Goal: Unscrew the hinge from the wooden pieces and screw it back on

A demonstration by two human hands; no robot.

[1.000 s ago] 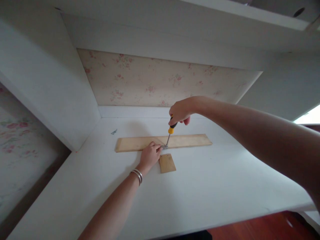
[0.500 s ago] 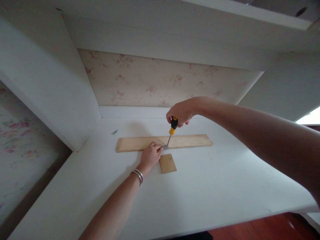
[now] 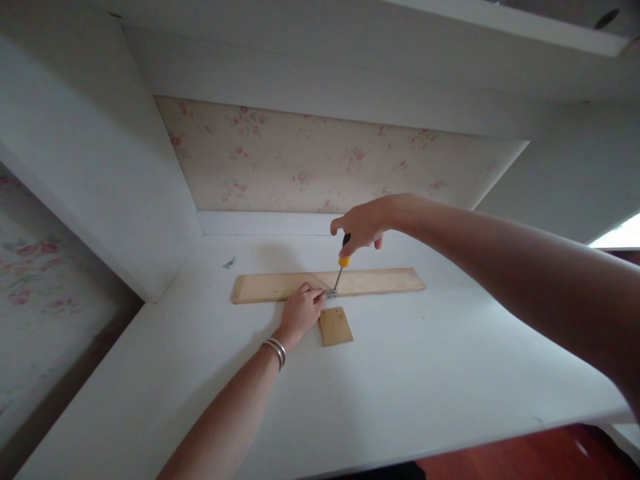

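Observation:
My right hand (image 3: 363, 225) grips a yellow and black screwdriver (image 3: 344, 261) from above, its shaft slanting down to a small metal hinge (image 3: 331, 293). That hinge lies at the near edge of a long, flat wooden board (image 3: 380, 281). With fingers pinched together, my left hand (image 3: 301, 310) holds the hinge's left end against the board. A small wooden piece (image 3: 337, 327) with two holes along its far edge lies just in front of the board, close to the left hand. The screw under the screwdriver tip is too small to make out.
Several small screws (image 3: 229, 263) lie on the white desk top (image 3: 415, 373) at the back left. White panels (image 3: 100, 160) rise on the left, and a white shelf (image 3: 325, 80) hangs above. Floral wallpaper (image 3: 300, 160) covers the wall behind.
The fingers of my right hand have shifted around the screwdriver handle, with the index finger now lifted and straighter. The left hand, hinge and board stay where they were.

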